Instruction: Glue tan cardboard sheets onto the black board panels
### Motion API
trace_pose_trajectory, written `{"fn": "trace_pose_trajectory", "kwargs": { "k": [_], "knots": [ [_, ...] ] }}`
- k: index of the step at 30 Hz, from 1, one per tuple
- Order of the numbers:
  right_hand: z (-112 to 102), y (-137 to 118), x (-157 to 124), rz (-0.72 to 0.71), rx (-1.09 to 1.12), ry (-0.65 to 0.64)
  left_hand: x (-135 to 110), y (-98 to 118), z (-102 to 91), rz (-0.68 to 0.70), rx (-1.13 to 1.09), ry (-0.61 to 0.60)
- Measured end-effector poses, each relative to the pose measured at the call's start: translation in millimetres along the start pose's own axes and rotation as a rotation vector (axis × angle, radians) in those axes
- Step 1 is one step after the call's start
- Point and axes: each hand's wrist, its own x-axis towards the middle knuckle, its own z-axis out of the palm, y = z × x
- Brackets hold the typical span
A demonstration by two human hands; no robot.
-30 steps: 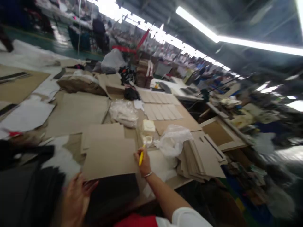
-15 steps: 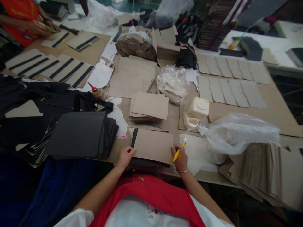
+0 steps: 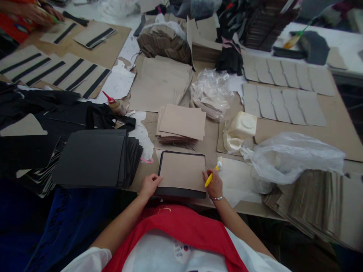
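Observation:
A tan cardboard panel (image 3: 183, 170) lies on a black sheet (image 3: 181, 192) right in front of me, with black showing along its left and near edges. My left hand (image 3: 149, 185) presses on the panel's near left corner, fingers closed against it. My right hand (image 3: 213, 184) rests at the panel's right edge and grips a yellow brush (image 3: 210, 177), its pale tip pointing up and away. A white glue tub (image 3: 242, 127) sits beyond the brush.
A stack of black sheets (image 3: 93, 158) lies left, a small stack of tan panels (image 3: 181, 124) ahead, clear plastic bags (image 3: 292, 155) and a cardboard pile (image 3: 317, 204) right. A red-capped glue bottle (image 3: 115, 105) is left. Another person's hands (image 3: 42, 13) work at the far left.
The view swung down from the hall to the table. The tan panel has been squared onto the black sheet, black edge now showing on the left and near sides.

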Motion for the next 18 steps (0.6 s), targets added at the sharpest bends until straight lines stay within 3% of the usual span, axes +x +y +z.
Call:
{"fn": "trace_pose_trajectory", "kwargs": {
  "k": [9,18],
  "knots": [
    [-9.0,-9.6,0.9,0.030,-0.053,-0.092,4.3,-7.2,-2.2,-0.013,0.073,-0.077],
    [-8.5,-11.4,2.0,0.057,-0.126,-0.137,0.7,6.7,-4.6,-0.050,0.053,-0.062]
  ]
}}
